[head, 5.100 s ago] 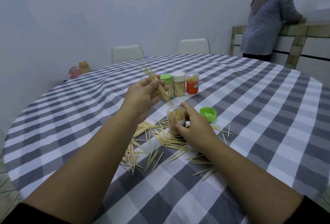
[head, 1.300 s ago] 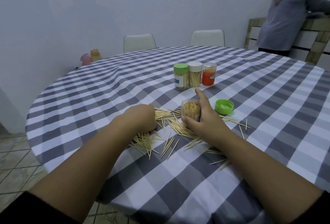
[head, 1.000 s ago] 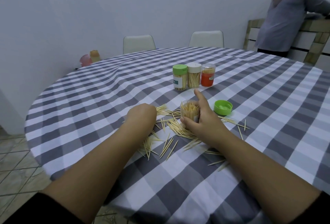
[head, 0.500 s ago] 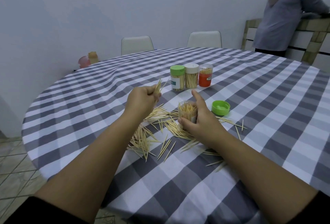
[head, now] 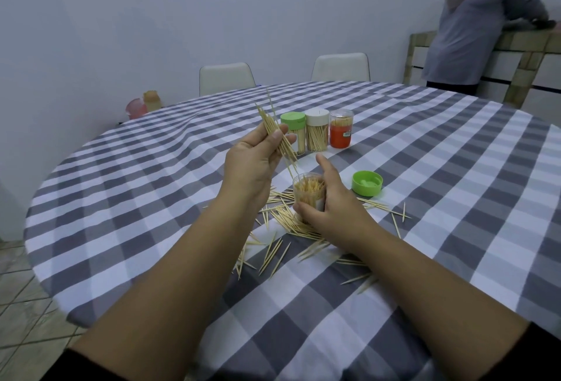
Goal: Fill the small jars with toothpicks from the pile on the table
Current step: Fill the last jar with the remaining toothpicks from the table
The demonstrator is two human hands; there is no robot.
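— Checked tablecloth (head: 425, 198) nearest?
— Loose toothpicks (head: 291, 222) scattered; right hand (head: 331, 207) grips the open jar (head: 308, 190) among them; left hand (head: 255, 162) pinches a raised bundle (head: 277, 134) above it.
— Beyond?
— Green lid (head: 366, 183); three jars (head: 317, 134) standing.

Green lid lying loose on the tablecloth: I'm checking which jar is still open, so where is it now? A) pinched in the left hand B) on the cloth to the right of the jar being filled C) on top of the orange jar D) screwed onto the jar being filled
B: the green lid lies upturned on the checked tablecloth, right of the open jar that the right hand holds.
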